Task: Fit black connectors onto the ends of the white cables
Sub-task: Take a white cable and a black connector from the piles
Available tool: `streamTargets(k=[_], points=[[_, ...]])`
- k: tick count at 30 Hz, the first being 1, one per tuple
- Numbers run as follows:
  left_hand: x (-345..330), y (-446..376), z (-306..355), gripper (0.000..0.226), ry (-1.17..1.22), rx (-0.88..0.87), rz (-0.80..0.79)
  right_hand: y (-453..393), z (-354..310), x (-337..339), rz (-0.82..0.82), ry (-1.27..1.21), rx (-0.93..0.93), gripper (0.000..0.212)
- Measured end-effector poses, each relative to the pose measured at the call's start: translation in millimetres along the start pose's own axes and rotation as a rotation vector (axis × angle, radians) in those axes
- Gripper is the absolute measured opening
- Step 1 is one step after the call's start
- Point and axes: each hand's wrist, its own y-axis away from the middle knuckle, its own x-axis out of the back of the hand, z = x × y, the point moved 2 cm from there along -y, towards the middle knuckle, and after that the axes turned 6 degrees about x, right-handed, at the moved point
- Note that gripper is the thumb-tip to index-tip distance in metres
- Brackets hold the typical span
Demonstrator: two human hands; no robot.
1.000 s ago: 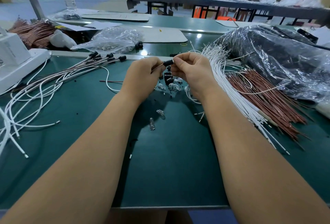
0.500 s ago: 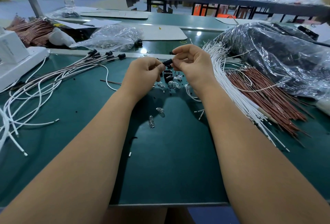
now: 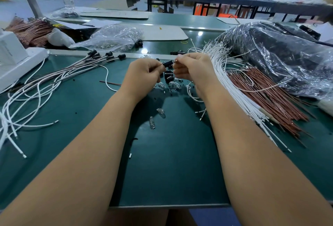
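Head view. Since half a second ago the two hands have drawn slightly apart at the upper centre of the frame: the connector (image 3: 168,63), then closed in between both sets of fingertips, now shows as a dark barrel at the tips of the left hand (image 3: 144,74), and a small metal terminal is visible at the fingertips of the right hand (image 3: 191,69), just beside the connector's open end. Whether the terminal is seated or only lined up cannot be told; the likely reading is that this insertion is in hand, not finished.

Left grip: thumb and fingers curled, pinching the connector. Right grip: fingers curled, pinching the terminal end of a cable, whose run below the hand is mostly hidden. Both forearms reach forward from the lower corners, converging above the tabletop (image 3: 171,171); the hands are raised off it, wrists level.

Finished cables (image 3: 100,59), already capped in black, fan out at upper left. The stock of white cables (image 3: 227,81) lies at right, beside red wires (image 3: 266,99). Loose connectors (image 3: 168,75) and small glass bulbs (image 3: 161,111) lie below the hands.
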Motion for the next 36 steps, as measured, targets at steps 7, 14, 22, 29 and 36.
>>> streamTargets(k=[7,14,22,29,36], points=[[0,0,0,0.013,-0.071,-0.054,0.035,0,0,-3,0.018,0.203,0.094,0.017],[-1,-1,1,0.006,-0.130,-0.084,0.075,0,0,-11,0.020,0.406,0.132,0.022],[-3,-2,1,0.005,-0.156,-0.144,0.128,2,-4,-10,0.045,0.443,0.131,0.024],[-3,-3,0,0.007,-0.157,-0.162,0.143,4,-6,-7,0.110,0.367,0.155,0.023],[-1,-3,-1,0.010,-0.148,-0.123,0.159,6,-8,-8,0.105,0.249,0.156,0.025]])
